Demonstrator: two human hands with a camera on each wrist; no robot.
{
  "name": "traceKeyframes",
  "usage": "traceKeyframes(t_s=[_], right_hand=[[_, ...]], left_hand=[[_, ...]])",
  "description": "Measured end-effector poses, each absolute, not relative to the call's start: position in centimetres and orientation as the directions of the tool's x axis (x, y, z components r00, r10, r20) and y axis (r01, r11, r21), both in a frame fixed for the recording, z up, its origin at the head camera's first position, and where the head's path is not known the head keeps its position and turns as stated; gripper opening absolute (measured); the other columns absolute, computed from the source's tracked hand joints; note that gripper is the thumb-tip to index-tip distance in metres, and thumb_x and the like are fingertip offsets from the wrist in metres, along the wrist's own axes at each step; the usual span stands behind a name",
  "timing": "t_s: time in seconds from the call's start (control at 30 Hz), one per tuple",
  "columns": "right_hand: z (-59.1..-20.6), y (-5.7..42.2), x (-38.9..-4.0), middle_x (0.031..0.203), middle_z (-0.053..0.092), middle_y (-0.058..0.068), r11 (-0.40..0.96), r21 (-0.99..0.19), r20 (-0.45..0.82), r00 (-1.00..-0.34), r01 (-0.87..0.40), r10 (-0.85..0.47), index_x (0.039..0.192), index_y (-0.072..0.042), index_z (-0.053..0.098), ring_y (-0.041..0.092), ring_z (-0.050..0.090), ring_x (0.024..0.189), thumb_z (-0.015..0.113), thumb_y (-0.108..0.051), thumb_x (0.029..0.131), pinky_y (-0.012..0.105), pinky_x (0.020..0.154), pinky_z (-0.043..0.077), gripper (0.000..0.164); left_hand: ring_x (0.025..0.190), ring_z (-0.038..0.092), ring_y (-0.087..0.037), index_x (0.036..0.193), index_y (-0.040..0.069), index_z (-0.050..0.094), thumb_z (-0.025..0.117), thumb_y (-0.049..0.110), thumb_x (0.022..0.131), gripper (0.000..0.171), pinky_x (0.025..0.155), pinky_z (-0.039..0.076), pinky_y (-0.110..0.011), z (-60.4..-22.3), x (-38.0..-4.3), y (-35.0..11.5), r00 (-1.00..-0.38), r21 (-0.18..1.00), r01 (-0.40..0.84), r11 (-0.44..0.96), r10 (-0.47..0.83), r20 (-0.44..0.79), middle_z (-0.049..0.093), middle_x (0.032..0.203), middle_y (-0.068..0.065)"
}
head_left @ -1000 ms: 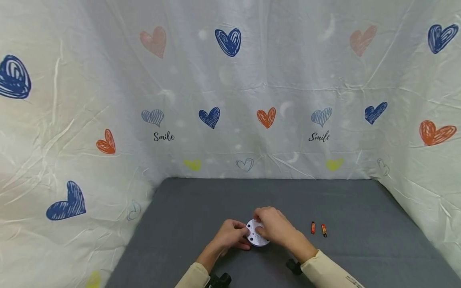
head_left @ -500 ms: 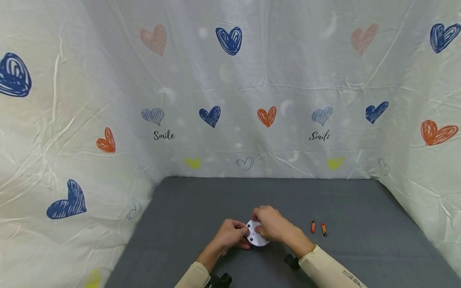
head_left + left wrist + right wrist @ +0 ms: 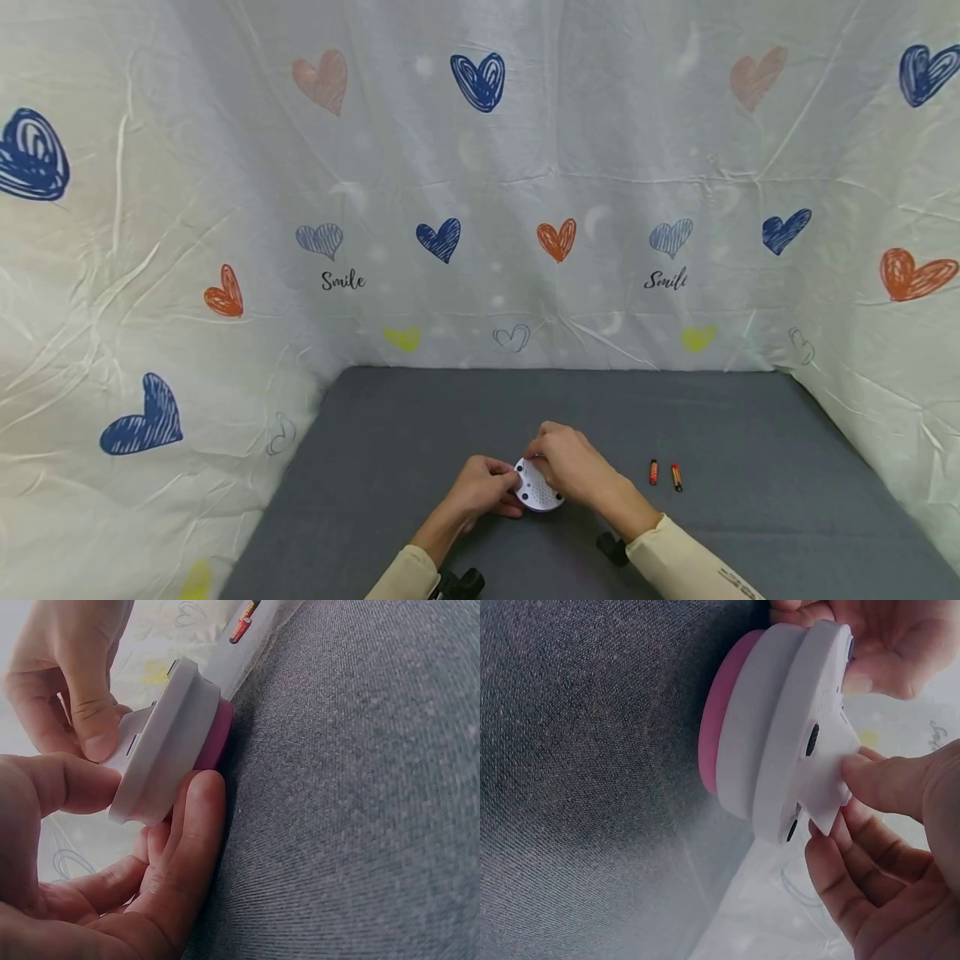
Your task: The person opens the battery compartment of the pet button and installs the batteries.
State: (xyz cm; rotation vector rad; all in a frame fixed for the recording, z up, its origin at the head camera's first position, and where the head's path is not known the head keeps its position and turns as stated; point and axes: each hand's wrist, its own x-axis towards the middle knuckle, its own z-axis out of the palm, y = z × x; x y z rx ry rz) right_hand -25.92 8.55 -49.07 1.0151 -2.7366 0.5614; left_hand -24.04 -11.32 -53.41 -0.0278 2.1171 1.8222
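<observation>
A round white device (image 3: 543,495) with a perforated face, dark round feet and a pink underside (image 3: 727,712) lies on the grey cloth, face up. My left hand (image 3: 483,490) grips its rim at the left, thumb on the face edge and fingers (image 3: 196,825) curled beneath. With thumb and fingertips, my right hand (image 3: 570,458) pinches a thin white cover (image 3: 826,787), which stands tilted up from the device's face. What lies under the cover is hidden in all views.
Two small red-and-black batteries, a left one (image 3: 653,472) and a right one (image 3: 677,478), lie right of the hands on the grey table cloth (image 3: 420,417). A white curtain (image 3: 495,167) printed with hearts surrounds the table at back and sides.
My right hand has shifted slightly up and to the right, its thumb drawn back, so more of the device's perforated face shows. My left hand keeps its grip; the batteries lie as before.
</observation>
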Motion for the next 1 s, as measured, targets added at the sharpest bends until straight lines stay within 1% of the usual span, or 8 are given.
traceKeyframes(t_s=[0.1, 0.23, 0.43, 0.63, 0.83, 1.0], right_hand=[[-49.0, 8.7, -26.0, 0.09, 0.07, 0.0, 0.687, -0.301, 0.305, -0.75, -0.661, -0.587, 0.101, -0.011, 0.087, 0.016, 0.067, 0.083, 0.078, -0.003, 0.096, 0.027, 0.069, 0.06, 0.013], [-48.8, 9.0, -26.2, 0.091, 0.071, 0.0, 0.675, -0.324, 0.309, -0.748, -0.663, -0.587, 0.101, -0.011, 0.087, 0.017, 0.069, 0.086, 0.077, -0.002, 0.096, 0.03, 0.072, 0.062, 0.014], [-47.5, 10.9, -26.7, 0.094, 0.073, 0.001, 0.695, -0.333, 0.309, -0.77, -0.637, -0.558, 0.103, -0.009, 0.087, 0.019, 0.071, 0.09, 0.074, -0.001, 0.099, 0.036, 0.077, 0.065, 0.015], [-45.6, 14.5, -27.3, 0.094, 0.074, 0.001, 0.746, -0.326, 0.296, -0.812, -0.581, -0.503, 0.103, -0.009, 0.086, 0.02, 0.071, 0.089, 0.071, 0.0, 0.1, 0.037, 0.076, 0.064, 0.018], [-44.1, 19.1, -27.5, 0.097, 0.074, 0.003, 0.782, -0.375, 0.223, -0.868, -0.497, -0.444, 0.104, -0.007, 0.086, 0.018, 0.068, 0.086, 0.068, 0.0, 0.102, 0.036, 0.072, 0.062, 0.019], [-43.2, 23.2, -27.6, 0.102, 0.076, 0.008, 0.811, -0.382, 0.154, -0.896, -0.442, -0.416, 0.107, -0.004, 0.084, 0.016, 0.066, 0.084, 0.065, 0.0, 0.102, 0.034, 0.068, 0.058, 0.02]], left_hand=[[0.074, 0.08, -0.023, 0.122, -0.014, 0.071, 0.066, 0.001, 0.096, 0.03, 0.066, 0.071, -0.038, -53.4, -24.1, -11.3, -0.941, 0.955, -0.236, 0.182, 0.201, -0.271, 0.078, 0.098, -0.02], [0.074, 0.08, -0.023, 0.12, -0.014, 0.072, 0.066, 0.001, 0.095, 0.029, 0.065, 0.071, -0.037, -53.5, -24.1, -11.2, -0.942, 0.955, -0.235, 0.183, 0.2, -0.27, 0.078, 0.097, -0.02], [0.073, 0.079, -0.022, 0.12, -0.014, 0.071, 0.066, 0.0, 0.094, 0.03, 0.065, 0.071, -0.037, -53.4, -24.0, -11.1, -0.942, 0.956, -0.241, 0.17, 0.197, -0.272, 0.077, 0.095, -0.019], [0.072, 0.079, -0.021, 0.12, -0.014, 0.07, 0.066, -0.001, 0.092, 0.032, 0.065, 0.071, -0.036, -53.2, -24.0, -11.1, -0.943, 0.956, -0.243, 0.164, 0.19, -0.272, 0.077, 0.094, -0.017], [0.075, 0.08, -0.023, 0.122, -0.015, 0.07, 0.067, 0.0, 0.093, 0.033, 0.066, 0.071, -0.037, -53.4, -24.0, -11.2, -0.941, 0.956, -0.241, 0.168, 0.201, -0.272, 0.077, 0.095, -0.018], [0.077, 0.08, -0.025, 0.124, -0.015, 0.069, 0.066, 0.0, 0.093, 0.034, 0.066, 0.071, -0.037, -53.3, -24.1, -11.1, -0.94, 0.952, -0.253, 0.171, 0.188, -0.284, 0.077, 0.098, -0.019]])
